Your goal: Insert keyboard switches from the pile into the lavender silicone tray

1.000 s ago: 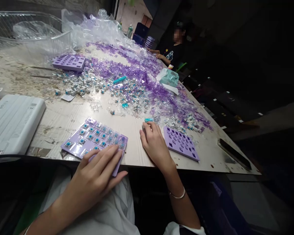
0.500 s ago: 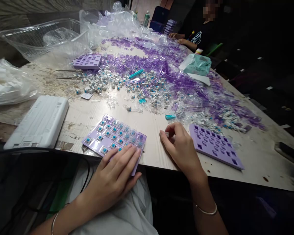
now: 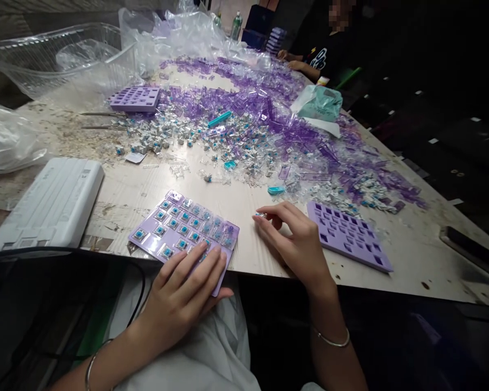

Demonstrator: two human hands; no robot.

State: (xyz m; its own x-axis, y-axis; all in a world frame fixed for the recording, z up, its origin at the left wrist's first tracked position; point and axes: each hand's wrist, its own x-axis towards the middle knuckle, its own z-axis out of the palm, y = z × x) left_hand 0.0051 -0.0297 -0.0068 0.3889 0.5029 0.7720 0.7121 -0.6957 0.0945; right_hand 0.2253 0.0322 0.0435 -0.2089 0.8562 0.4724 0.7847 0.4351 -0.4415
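A purple keypad plate (image 3: 150, 247) with rows of blue-stemmed key switches lies at the table's front edge, some of them under clear caps. My left hand (image 3: 187, 282) grips its near right part, fingers flat on top and thumb at the overhanging edge. To the right, my right hand (image 3: 295, 236) pinches a small pale piece with a hint of blue, which looks like a key switch (image 3: 259, 215), just over the bare wood. Beside that hand lies a second purple plate (image 3: 350, 239) with open square slots and no switches in it.
Loose switches (image 3: 244, 155) and purple clear caps (image 3: 244, 103) heap across the table's middle. A white ridged box (image 3: 49, 201) stands at left, behind it a clear plastic tray (image 3: 65, 70). Tweezers (image 3: 101, 127), a third purple plate (image 3: 135, 100) and a phone (image 3: 470, 250) lie around. Another person sits at the far right.
My right hand's fingers have straightened somewhat, and the small piece shows more clearly at their tips. My left hand stays on the plate. The whole view has shifted slightly.
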